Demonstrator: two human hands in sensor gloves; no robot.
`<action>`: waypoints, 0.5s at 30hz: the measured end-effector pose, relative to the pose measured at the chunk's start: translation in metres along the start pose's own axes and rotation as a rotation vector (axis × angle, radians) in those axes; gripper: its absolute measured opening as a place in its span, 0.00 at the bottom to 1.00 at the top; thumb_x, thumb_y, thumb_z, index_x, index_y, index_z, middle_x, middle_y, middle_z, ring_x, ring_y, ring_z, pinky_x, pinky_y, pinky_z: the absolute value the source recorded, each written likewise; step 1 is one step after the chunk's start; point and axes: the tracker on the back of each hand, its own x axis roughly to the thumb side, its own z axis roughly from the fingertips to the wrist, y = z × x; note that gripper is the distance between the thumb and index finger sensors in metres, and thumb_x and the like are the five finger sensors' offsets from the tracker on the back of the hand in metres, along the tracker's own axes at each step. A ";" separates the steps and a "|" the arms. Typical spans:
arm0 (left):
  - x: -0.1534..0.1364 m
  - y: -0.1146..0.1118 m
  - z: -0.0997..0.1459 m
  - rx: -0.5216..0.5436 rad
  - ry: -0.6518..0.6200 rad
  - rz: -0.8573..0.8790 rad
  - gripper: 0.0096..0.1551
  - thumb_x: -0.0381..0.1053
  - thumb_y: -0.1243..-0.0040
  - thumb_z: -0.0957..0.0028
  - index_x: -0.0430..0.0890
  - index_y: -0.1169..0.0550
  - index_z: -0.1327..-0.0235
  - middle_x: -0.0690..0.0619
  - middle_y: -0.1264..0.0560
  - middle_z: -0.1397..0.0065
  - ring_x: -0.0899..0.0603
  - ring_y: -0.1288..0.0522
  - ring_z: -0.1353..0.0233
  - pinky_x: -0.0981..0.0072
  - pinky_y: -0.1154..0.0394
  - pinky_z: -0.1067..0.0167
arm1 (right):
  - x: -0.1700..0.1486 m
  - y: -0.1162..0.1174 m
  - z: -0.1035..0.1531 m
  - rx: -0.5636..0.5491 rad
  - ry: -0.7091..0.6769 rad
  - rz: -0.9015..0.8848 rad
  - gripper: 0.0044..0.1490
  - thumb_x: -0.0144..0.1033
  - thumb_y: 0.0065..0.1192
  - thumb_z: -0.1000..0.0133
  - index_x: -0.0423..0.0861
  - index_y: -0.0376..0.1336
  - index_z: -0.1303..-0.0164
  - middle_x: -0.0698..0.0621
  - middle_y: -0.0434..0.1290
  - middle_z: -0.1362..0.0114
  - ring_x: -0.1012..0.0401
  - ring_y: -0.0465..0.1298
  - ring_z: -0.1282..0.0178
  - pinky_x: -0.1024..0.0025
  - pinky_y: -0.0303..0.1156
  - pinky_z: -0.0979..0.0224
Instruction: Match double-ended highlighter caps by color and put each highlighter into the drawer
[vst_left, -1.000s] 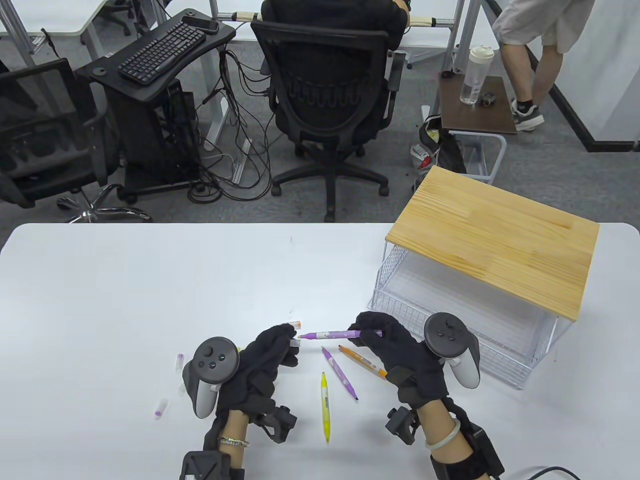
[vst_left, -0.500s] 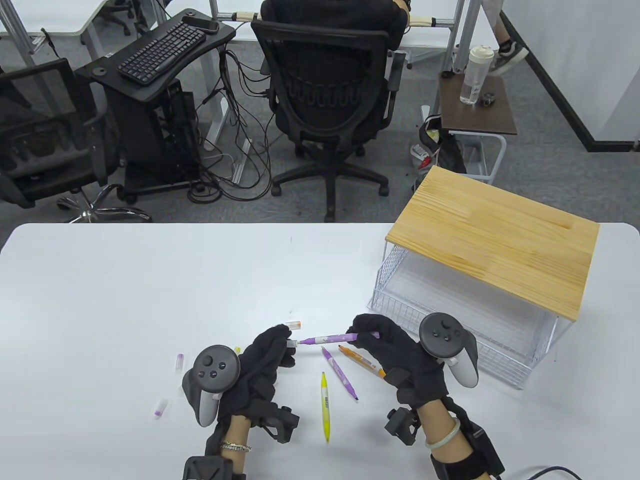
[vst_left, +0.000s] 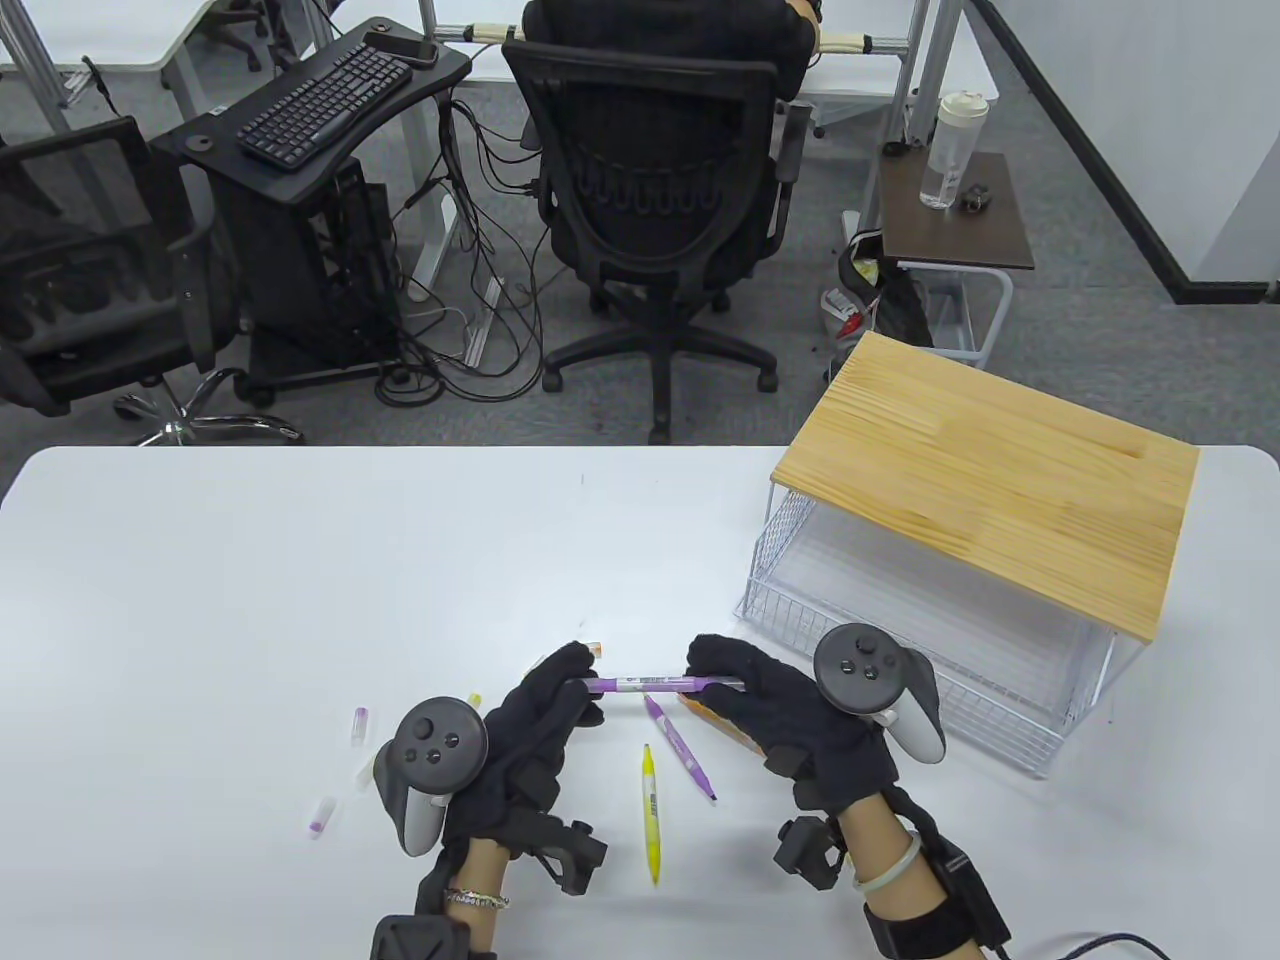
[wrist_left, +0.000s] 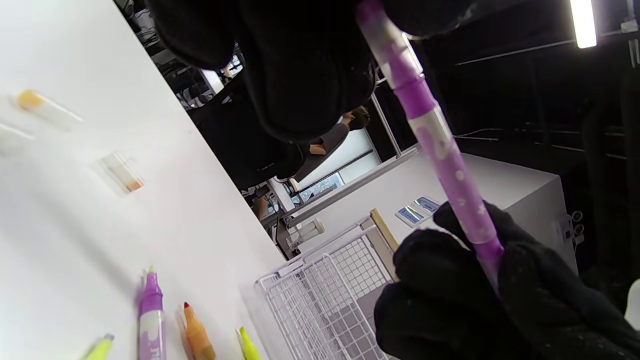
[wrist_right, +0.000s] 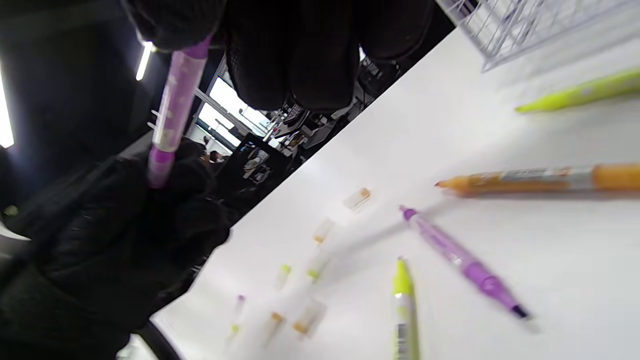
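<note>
A purple highlighter (vst_left: 650, 684) is held level above the table between both hands. My left hand (vst_left: 565, 690) pinches its left end, which is hidden inside the fingers. My right hand (vst_left: 715, 675) grips its right end. The left wrist view has the purple barrel (wrist_left: 440, 150) running from my fingers down into the other glove. On the table lie a second purple highlighter (vst_left: 680, 748), a yellow one (vst_left: 650, 812) and an orange one (vst_left: 720, 722) partly under my right hand, all uncapped. The wire drawer (vst_left: 900, 650) stands pulled out to the right.
Loose clear caps lie left of my left hand: a purple-tipped one (vst_left: 360, 722), another (vst_left: 321, 814), and an orange one (vst_left: 594, 650) behind my fingers. A wooden top (vst_left: 985, 480) covers the drawer frame. The right wrist view has several more caps (wrist_right: 320, 230).
The hands came together: the highlighter's bare left tip went into my left fingers, where a cap was pinched. The right hand shifted left and rolled the barrel. A person at the back walked out of view.
</note>
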 end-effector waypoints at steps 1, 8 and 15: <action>0.002 0.000 0.001 0.002 -0.012 -0.033 0.30 0.52 0.53 0.39 0.43 0.29 0.26 0.47 0.22 0.33 0.48 0.17 0.44 0.42 0.31 0.31 | 0.001 0.001 0.000 -0.031 0.012 0.054 0.31 0.52 0.54 0.37 0.64 0.52 0.23 0.63 0.70 0.22 0.57 0.72 0.23 0.54 0.59 0.11; 0.018 -0.015 0.005 0.006 -0.096 -0.327 0.29 0.51 0.52 0.40 0.43 0.28 0.27 0.48 0.21 0.34 0.49 0.17 0.45 0.42 0.30 0.31 | 0.009 0.005 0.007 -0.222 0.050 0.273 0.29 0.58 0.53 0.41 0.69 0.54 0.28 0.66 0.69 0.26 0.59 0.71 0.25 0.55 0.57 0.08; 0.031 -0.025 0.011 0.070 -0.233 -0.658 0.29 0.51 0.47 0.46 0.44 0.23 0.33 0.50 0.17 0.41 0.53 0.14 0.51 0.45 0.28 0.31 | 0.008 0.001 0.008 -0.193 0.035 0.225 0.29 0.61 0.50 0.42 0.64 0.58 0.30 0.65 0.73 0.43 0.60 0.74 0.36 0.55 0.59 0.10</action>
